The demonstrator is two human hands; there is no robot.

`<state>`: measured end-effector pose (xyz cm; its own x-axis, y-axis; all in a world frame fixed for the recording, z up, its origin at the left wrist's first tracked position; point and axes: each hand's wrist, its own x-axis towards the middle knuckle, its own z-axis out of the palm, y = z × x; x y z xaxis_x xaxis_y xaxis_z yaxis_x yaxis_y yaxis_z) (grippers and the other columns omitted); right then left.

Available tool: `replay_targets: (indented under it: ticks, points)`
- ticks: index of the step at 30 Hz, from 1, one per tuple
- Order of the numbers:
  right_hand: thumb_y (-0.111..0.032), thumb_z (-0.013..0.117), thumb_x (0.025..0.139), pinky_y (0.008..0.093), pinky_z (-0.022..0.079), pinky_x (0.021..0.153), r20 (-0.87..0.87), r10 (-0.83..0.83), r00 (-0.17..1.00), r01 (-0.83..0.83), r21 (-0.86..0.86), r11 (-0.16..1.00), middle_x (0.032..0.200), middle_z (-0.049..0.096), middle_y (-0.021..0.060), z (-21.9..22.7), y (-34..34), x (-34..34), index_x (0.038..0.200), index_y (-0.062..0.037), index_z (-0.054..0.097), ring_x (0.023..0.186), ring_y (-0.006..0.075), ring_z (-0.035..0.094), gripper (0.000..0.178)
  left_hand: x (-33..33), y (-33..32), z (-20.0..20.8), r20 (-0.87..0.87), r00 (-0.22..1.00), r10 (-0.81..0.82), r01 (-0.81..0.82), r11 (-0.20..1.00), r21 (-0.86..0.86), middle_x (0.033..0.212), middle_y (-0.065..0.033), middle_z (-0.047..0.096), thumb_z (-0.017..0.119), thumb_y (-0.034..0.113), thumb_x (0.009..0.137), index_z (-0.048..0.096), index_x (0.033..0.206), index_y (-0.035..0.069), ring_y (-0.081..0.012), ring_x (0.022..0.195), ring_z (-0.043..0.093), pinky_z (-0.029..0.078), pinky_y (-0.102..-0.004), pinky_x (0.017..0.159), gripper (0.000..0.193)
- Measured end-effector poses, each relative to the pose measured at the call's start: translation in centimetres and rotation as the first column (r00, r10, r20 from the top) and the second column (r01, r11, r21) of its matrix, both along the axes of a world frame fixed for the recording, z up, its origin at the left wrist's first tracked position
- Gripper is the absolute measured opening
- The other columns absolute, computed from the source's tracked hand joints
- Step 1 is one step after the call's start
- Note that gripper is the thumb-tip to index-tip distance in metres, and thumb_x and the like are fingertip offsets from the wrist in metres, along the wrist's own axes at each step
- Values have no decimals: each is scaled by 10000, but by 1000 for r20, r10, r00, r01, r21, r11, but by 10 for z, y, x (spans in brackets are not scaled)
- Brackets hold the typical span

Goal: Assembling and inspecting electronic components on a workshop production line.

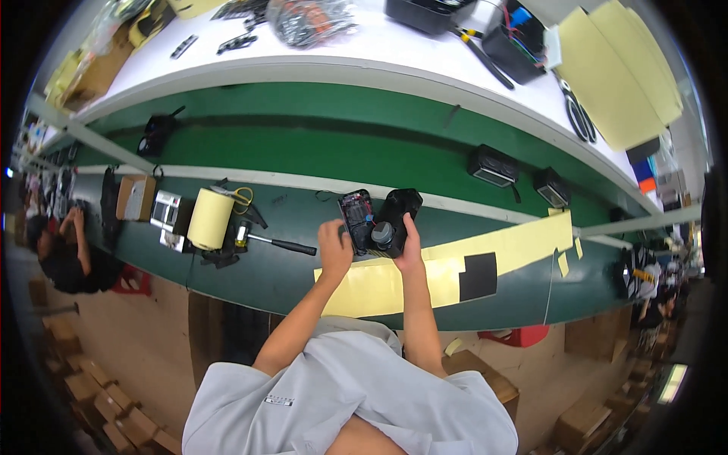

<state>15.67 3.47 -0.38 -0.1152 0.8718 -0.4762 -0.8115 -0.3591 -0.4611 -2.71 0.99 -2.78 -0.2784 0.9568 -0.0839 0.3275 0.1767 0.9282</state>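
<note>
My right hand (410,246) grips a black plastic housing (402,205) from its right side. A round grey part (383,233) shows at the housing's lower left. Against it on the left is an open black shell (355,216) with small parts and some red wiring inside; I cannot tell whether the two are joined. My left hand (335,249) is at the left edge of this shell, its fingers apart and slightly bent. Whether its fingertips touch the shell is unclear. Yellow sheets (364,288) lie on the green bench just below both hands.
Left of my hands lie a hammer (280,244), a yellow roll (211,218) and a cardboard box (136,199). A black pad (478,277) rests to the right. Black lamp-like units (493,167) stand behind the bench's ledge. Scissors (578,112) and pliers (485,59) lie on the white shelf.
</note>
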Motion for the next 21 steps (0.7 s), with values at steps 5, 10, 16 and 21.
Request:
replay_targets:
  ticks: [5, 10, 16, 21]
  points:
    - [-427, 579, 994, 372, 545, 921, 165, 152, 975, -148, -36, 988, 1227, 652, 86, -19, -1, 4, 1352, -75, 527, 1072, 213, 659, 505, 16, 48, 20, -718, 658, -227, 531, 816, 229, 1365, -138, 519, 675, 26, 724, 668, 1213, 116, -365, 1347, 401, 348, -542, 1047, 497]
    - [-377, 624, 981, 362, 546, 889, 271, 146, 952, -139, -45, 989, 1204, 629, 67, -22, 2, -2, 1390, -64, 468, 1038, 193, 653, 538, 7, 58, -2, -761, 591, -269, 553, 821, 140, 1385, -135, 523, 647, 32, 746, 699, 1221, 165, -361, 1359, 387, 341, -534, 1053, 496]
    - [-380, 659, 962, 353, 533, 894, 411, 155, 898, -129, -90, 987, 1206, 602, 84, -15, 8, -2, 1412, -44, 417, 1041, 192, 636, 612, 3, 54, -16, -658, 753, 12, 258, 915, 312, 1295, -142, 542, 680, 67, 738, 686, 1035, 88, -360, 1303, 429, 344, -516, 1007, 297]
    - [-366, 636, 977, 341, 546, 846, 450, 153, 880, -149, -43, 988, 1163, 626, 66, -15, 1, -8, 1343, -70, 473, 995, 181, 651, 499, 2, 76, -11, -645, 761, 74, 177, 932, 316, 1207, -122, 573, 712, 115, 798, 690, 1042, 73, -344, 1233, 466, 355, -504, 993, 248]
